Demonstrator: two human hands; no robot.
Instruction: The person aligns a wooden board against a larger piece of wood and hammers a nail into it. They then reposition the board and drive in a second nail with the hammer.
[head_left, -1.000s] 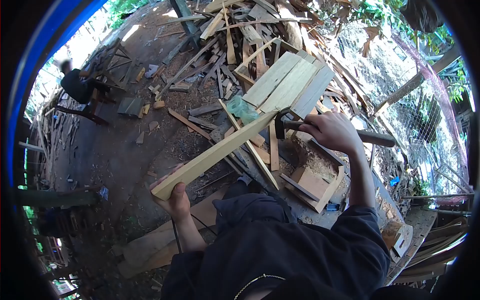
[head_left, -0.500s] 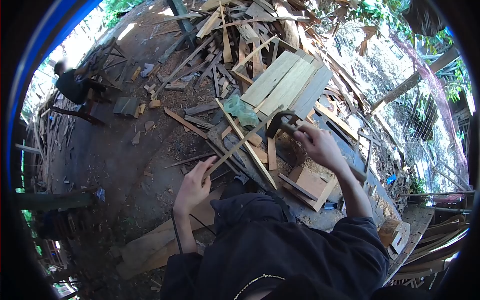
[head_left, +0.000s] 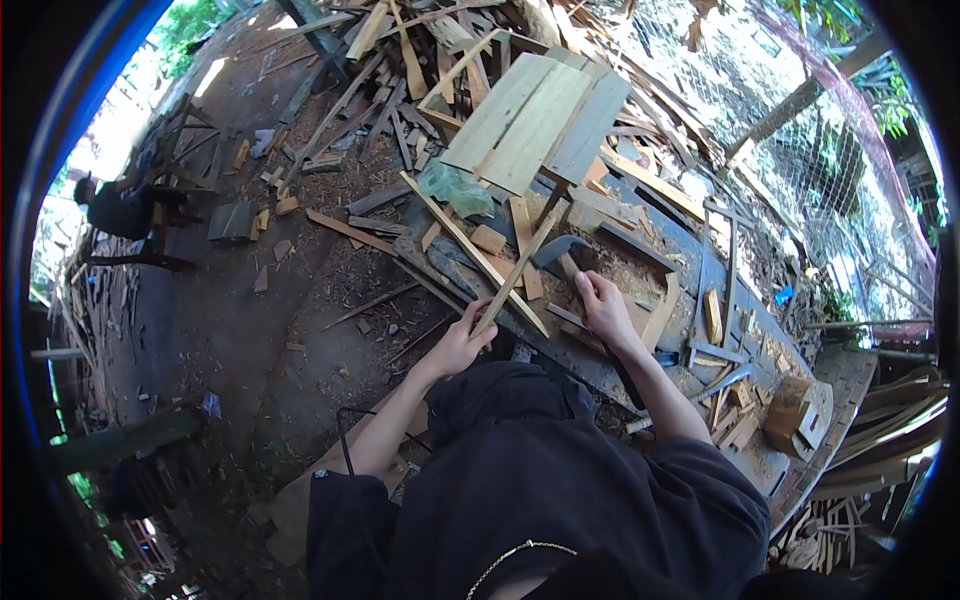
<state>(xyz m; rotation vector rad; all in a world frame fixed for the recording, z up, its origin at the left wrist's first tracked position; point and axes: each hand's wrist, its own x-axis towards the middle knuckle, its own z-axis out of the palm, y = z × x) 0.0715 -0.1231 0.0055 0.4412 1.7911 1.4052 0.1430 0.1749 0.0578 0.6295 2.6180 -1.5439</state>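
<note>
My left hand [head_left: 458, 345] is closed around the near end of a narrow wooden strip [head_left: 530, 258], which slants up and away over the bench. My right hand [head_left: 608, 308] grips the handle of an adze [head_left: 560, 250]. Its dark curved head lies close beside the strip, overlapping it slightly in this view. Below the strip, a longer pale slat [head_left: 470, 250] crosses at an angle. Wood shavings and offcuts lie around the adze, and a wooden box-like piece [head_left: 660, 310] sits just right of my right hand.
The low bench [head_left: 775, 340] bears scraps and a thick wood block [head_left: 798, 415]. A panel of pale boards [head_left: 530, 125] and a green plastic bag [head_left: 455, 190] lie beyond. Scrap wood is heaped behind. Another person [head_left: 120, 208] sits at far left; wire netting [head_left: 840, 170] borders the right.
The adze has come down from above the strip to beside it, its head turned. My left hand has moved right and nearer the bench with the strip. The view has shifted.
</note>
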